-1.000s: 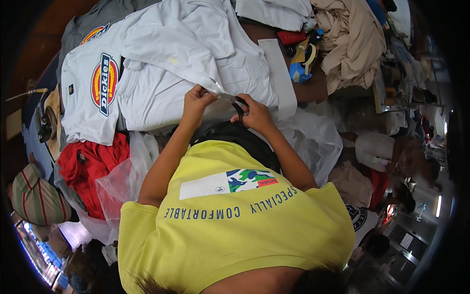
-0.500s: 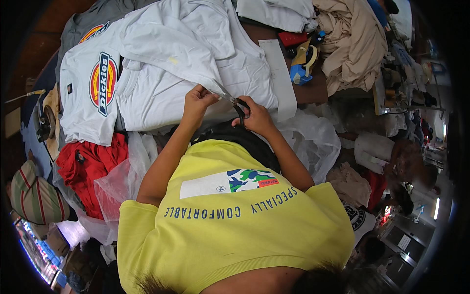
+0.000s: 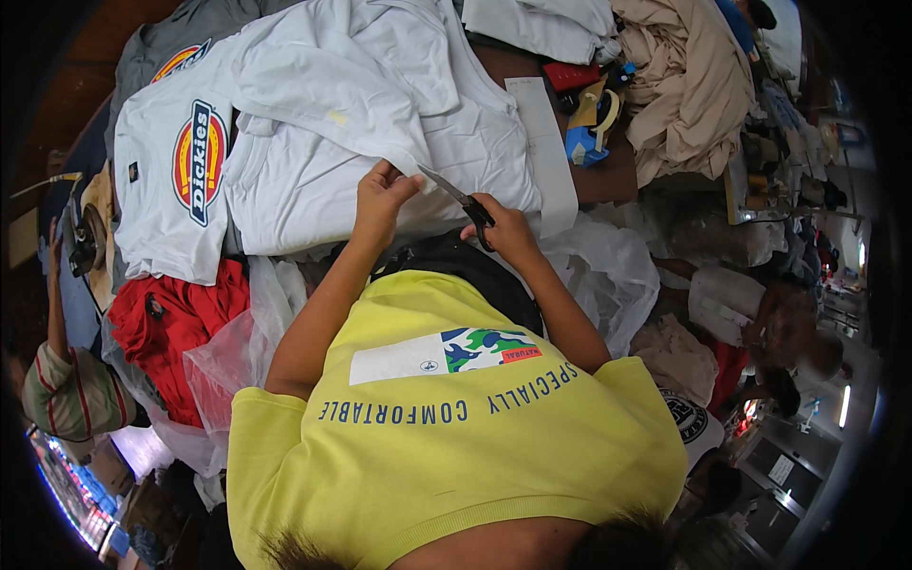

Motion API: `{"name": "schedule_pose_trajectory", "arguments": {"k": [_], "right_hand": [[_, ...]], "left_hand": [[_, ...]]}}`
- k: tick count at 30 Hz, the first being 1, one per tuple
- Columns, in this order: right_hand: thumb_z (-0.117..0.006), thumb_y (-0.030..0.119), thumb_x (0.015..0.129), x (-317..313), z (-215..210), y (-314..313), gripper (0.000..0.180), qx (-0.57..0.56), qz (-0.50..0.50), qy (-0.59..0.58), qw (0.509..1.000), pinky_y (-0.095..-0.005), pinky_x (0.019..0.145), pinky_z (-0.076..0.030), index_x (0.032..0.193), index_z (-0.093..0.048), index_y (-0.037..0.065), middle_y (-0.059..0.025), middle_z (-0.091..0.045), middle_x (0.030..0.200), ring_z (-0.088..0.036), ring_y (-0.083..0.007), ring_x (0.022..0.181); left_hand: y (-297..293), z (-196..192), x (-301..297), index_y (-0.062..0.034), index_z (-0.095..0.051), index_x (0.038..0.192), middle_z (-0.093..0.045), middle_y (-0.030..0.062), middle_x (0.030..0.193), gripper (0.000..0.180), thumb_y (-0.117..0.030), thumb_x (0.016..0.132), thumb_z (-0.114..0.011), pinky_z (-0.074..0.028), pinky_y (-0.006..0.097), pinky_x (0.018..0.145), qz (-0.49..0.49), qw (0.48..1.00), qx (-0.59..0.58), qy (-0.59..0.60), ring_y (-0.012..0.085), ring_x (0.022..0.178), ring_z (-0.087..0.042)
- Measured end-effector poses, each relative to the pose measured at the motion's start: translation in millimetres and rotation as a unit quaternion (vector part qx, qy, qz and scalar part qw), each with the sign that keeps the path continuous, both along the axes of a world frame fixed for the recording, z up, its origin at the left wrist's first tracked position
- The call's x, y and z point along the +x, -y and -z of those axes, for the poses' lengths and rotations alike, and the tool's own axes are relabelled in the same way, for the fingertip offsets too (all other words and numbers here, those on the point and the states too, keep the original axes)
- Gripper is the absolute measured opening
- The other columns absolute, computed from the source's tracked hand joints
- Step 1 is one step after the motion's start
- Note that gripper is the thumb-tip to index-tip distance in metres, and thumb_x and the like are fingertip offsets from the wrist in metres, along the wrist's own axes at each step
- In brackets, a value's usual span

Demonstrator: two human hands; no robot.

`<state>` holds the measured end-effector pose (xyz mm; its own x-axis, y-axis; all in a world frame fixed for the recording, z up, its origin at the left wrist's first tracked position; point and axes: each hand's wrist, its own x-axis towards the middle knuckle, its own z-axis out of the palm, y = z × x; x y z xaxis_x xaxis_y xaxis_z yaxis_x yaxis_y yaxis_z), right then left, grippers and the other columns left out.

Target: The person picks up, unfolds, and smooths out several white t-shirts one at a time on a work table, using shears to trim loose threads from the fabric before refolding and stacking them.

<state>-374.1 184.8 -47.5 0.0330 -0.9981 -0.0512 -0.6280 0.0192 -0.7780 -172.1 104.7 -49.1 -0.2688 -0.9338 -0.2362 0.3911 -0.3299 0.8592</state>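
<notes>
Table: brown wooden top (image 3: pixel 608 180), heaped with garments
Left margin: dark reddish-brown boards (image 3: pixel 66 95)
Far right: cluttered workbench (image 3: pixel 788 180), another person (image 3: pixel 760 313) beside it
Lighting: bright white strip lamps (image 3: pixel 845 407) at lower right

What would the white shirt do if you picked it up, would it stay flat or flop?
Probably flop: the white shirt already lies in soft folds and creases. It likely feels light, since the left hand lifts its edge with just fingertips. It may drag rather than slide, as it overlaps other clothes; the right hand holds scissors.
</notes>
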Motion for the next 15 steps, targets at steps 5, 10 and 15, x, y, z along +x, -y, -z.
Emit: {"name": "schedule_pose_trajectory", "arguments": {"k": [5, 10, 15], "right_hand": [[-0.082, 0.036, 0.056, 7.3, -16.2, 4.8, 0.066, 0.011, 0.01, -0.051, 0.999, -0.035, 0.054, -0.045, 0.111, -0.054, 0.014, -0.0062, -0.054, 0.064, -0.057, -0.0257, 0.058], [-0.085, 0.035, 0.051, 11.6, -18.9, 16.1, 0.072, -0.023, -0.001, -0.065, 0.998, -0.0314, 0.055, -0.046, 0.113, -0.055, 0.015, -0.0031, -0.048, 0.063, -0.053, -0.0196, 0.055], [-0.084, 0.034, 0.054, 13.0, -19.6, 21.2, 0.068, 0.002, -0.004, -0.055, 0.998, -0.0317, 0.055, -0.046, 0.112, -0.055, 0.014, -0.005, -0.05, 0.061, -0.056, -0.0216, 0.055]], "left_hand": [[1.6, -12.5, -2.1, -0.0002, -0.043, 0.122, -0.061, 0.0098, 0.102, 0.053, 0.005, 0.073, -0.063, -0.049, 0.028, 0.079, -0.02, 0.999, -0.011, -0.032, 0.0158, 0.091, -0.059], [1.8, -12.2, -4.0, -0.0004, -0.042, 0.123, -0.06, 0.0103, 0.101, 0.055, 0.008, 0.072, -0.061, -0.049, 0.027, 0.078, -0.017, 0.999, -0.026, -0.034, 0.0151, 0.09, -0.059], [3.1, -8.2, -2.6, -0.0013, -0.042, 0.123, -0.061, 0.0092, 0.1, 0.051, 0.008, 0.075, -0.058, -0.05, 0.026, 0.076, -0.011, 0.999, -0.024, -0.034, 0.0144, 0.087, -0.06]]}}
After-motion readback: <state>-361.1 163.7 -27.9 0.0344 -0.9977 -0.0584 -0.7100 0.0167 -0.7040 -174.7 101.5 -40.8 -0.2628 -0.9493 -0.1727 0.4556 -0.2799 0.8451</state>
